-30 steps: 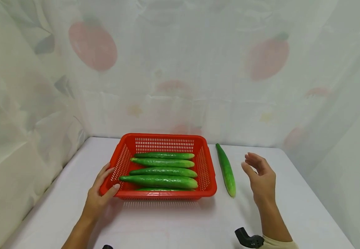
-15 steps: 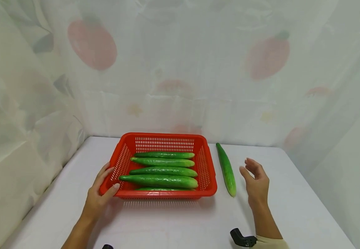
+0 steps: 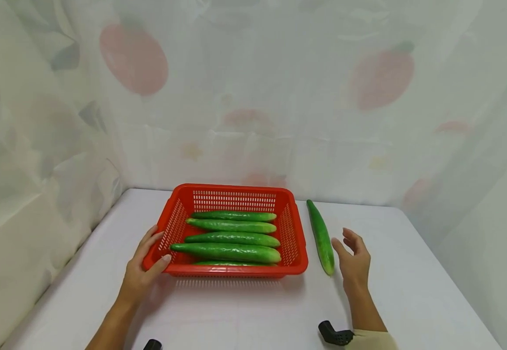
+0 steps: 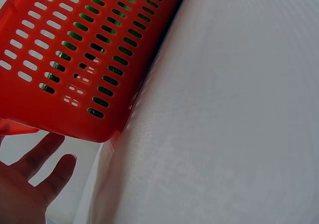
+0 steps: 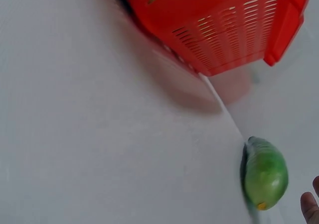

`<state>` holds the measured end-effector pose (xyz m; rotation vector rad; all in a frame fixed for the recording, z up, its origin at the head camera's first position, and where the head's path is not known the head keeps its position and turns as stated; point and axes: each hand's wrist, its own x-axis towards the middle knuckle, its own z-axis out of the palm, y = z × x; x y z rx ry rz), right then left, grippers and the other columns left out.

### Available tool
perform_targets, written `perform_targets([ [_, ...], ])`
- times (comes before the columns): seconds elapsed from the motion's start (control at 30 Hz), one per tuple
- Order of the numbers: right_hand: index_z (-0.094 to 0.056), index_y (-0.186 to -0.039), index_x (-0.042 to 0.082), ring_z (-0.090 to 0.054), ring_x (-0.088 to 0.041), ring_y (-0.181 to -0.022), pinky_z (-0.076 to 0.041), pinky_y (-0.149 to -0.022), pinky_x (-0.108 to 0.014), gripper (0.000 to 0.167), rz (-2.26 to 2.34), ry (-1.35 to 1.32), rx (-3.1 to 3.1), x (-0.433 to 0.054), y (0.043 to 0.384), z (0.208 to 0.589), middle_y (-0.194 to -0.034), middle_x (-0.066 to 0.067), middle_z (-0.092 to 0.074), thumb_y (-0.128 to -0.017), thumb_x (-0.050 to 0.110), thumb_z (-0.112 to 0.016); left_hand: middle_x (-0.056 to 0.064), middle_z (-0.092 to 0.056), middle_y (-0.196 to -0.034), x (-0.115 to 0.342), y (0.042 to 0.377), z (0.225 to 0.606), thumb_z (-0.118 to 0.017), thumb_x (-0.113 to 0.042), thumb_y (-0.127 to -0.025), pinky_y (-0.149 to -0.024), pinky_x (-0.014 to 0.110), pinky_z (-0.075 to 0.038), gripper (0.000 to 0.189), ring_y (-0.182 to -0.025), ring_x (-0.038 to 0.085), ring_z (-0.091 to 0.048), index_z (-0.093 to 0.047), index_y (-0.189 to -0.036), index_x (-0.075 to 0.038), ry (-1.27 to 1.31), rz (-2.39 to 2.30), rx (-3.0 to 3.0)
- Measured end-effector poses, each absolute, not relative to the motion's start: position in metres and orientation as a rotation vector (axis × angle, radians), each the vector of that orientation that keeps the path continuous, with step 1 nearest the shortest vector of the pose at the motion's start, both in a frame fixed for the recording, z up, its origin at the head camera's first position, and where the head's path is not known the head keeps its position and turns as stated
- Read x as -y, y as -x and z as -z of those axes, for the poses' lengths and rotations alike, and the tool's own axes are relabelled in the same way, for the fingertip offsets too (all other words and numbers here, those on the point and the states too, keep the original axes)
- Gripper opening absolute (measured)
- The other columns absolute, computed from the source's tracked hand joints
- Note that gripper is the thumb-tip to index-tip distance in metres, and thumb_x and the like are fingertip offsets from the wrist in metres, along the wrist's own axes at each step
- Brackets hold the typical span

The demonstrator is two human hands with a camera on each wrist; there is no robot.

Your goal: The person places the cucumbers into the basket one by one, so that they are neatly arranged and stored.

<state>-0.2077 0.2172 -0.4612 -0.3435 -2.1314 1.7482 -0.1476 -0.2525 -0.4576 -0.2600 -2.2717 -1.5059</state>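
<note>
A red plastic basket [image 3: 295, 267] with slotted walls stands on the white table, and several cucumbers [image 3: 231, 253] lie crosswise inside it. My left hand [image 3: 137, 272] holds the basket's near left corner, thumb over the rim. The left wrist view shows some of its fingers [image 4: 60, 171] just under the basket's edge. One more cucumber [image 3: 321, 238] lies lengthwise on the table, to the right of the basket. Beside its near end is my right hand [image 3: 354, 260], thumb and fingers apart, holding nothing. That cucumber [image 5: 266, 176] is close to the right hand's fingertips in the right wrist view.
A white cloth covers the table [image 3: 244, 316]. Behind it hangs a pale curtain [image 3: 253, 87] with faded fruit prints, and similar sheets close off the left and right sides. A black wrist device [image 3: 334, 334] sits by the right sleeve.
My right hand has moved left and toward me, closer to the loose cucumber. The left hand stays on the basket corner. The head view has shifted slightly.
</note>
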Motion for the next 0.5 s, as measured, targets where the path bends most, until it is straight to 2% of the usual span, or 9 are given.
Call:
perform_targets([
  [0.13,-0.053,-0.136,0.014,-0.042,-0.019,-0.124,-0.041,-0.098,-0.04,0.051,-1.729,0.365,2.167,-0.218,0.209,0.471,-0.135,-0.005,-0.051,-0.092,0.033,-0.067,0.002,-0.026,-0.155,0.251,0.149,0.456,-0.061,-0.007,-0.091,-0.092,0.013,-0.038,0.053,-0.132,0.009,-0.033,-0.045,-0.142,-0.006,0.274,1.507,2.267],
  [0.37,-0.052,-0.137,0.013,-0.042,-0.022,-0.125,-0.042,-0.093,-0.033,0.051,-1.722,0.318,2.252,-0.22,0.21,0.481,-0.137,-0.008,-0.05,-0.091,0.031,-0.068,0.003,-0.028,-0.154,0.25,0.146,0.455,-0.062,-0.005,-0.09,-0.093,0.011,-0.036,0.052,-0.131,0.008,-0.034,-0.047,-0.14,-0.006,0.271,1.504,2.255],
  [0.5,-0.052,-0.137,0.014,-0.042,-0.025,-0.126,-0.04,-0.097,-0.041,0.052,-1.715,0.312,2.307,-0.22,0.21,0.485,-0.137,-0.01,-0.049,-0.091,0.031,-0.068,0.002,-0.028,-0.154,0.249,0.146,0.454,-0.062,-0.006,-0.091,-0.094,0.011,-0.035,0.052,-0.131,0.008,-0.034,-0.048,-0.14,-0.007,0.264,1.506,2.256],
])
